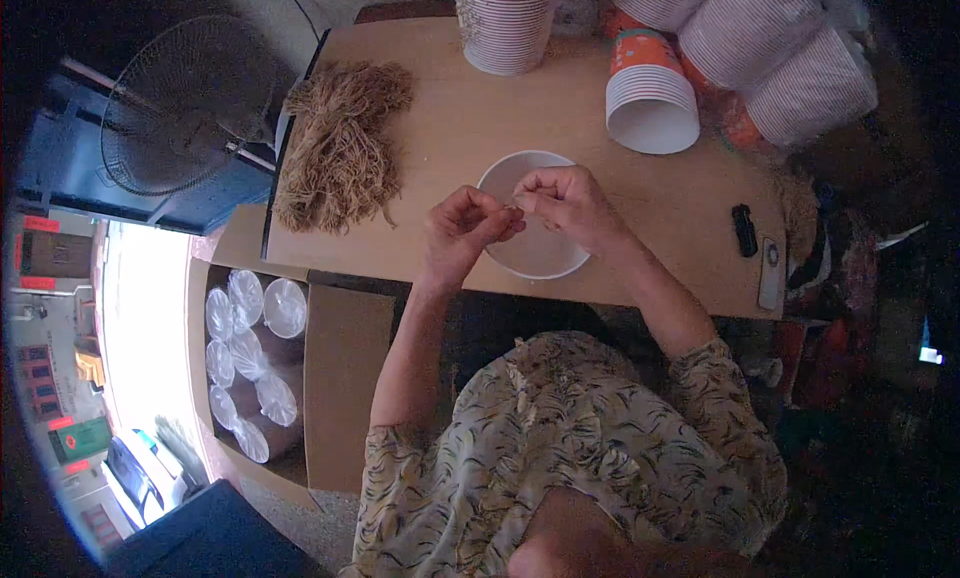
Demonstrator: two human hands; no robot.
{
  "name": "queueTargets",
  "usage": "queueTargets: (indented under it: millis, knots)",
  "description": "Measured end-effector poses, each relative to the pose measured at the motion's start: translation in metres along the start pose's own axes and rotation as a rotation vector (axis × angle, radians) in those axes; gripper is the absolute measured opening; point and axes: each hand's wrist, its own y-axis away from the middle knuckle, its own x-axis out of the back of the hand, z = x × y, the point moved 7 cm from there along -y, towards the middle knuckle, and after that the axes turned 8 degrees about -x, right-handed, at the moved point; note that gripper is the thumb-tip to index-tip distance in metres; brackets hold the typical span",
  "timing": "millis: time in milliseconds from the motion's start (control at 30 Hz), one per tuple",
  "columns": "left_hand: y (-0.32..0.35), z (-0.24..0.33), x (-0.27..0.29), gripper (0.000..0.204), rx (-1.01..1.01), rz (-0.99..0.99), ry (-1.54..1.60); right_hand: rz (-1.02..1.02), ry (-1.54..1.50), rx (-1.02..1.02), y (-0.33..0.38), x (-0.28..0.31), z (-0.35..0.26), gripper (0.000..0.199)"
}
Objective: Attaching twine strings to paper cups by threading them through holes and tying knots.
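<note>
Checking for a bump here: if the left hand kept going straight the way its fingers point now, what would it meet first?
The left hand points its fingers toward the right hand, almost fingertip to fingertip above the white paper cup. It would likely meet the right hand's fingers first, though depth is unclear.
</note>
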Motion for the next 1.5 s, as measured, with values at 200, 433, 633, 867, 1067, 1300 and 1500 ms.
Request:
queueTargets:
  millis: [200,433,633,867,1067,1300,1500]
  knots:
    - [0.002,0.002,-0.002,0.006,0.068,0.002,0.041,0.018,-0.171,0.019,0.002,-0.001,0.003,0.014]
    - [0.001,0.001,-0.005,0.016,0.07,-0.014,0.086,0.109,-0.072,0.123,0.008,-0.004,-0.01,0.014]
    - [0.002,-0.001,-0.004,0.02,0.09,-0.002,0.063,0.124,-0.039,0.189,0.007,-0.002,-0.015,0.012]
    - [-0.001,0.0,-0.008,0.023,0.054,0.027,-0.002,0.124,-0.025,0.16,0.004,-0.002,-0.007,0.011]
    - [-0.001,-0.003,-0.005,0.018,0.011,0.095,0.021,0.095,-0.061,0.151,0.008,-0.006,-0.014,0.01]
    - [-0.001,-0.006,-0.004,0.017,0.022,0.072,0.069,0.128,-0.087,0.11,0.008,-0.003,-0.012,0.014]
    - [-0.001,0.002,-0.008,0.019,0.021,0.064,-0.032,0.158,-0.027,0.135,0.007,0.0,-0.011,0.011]
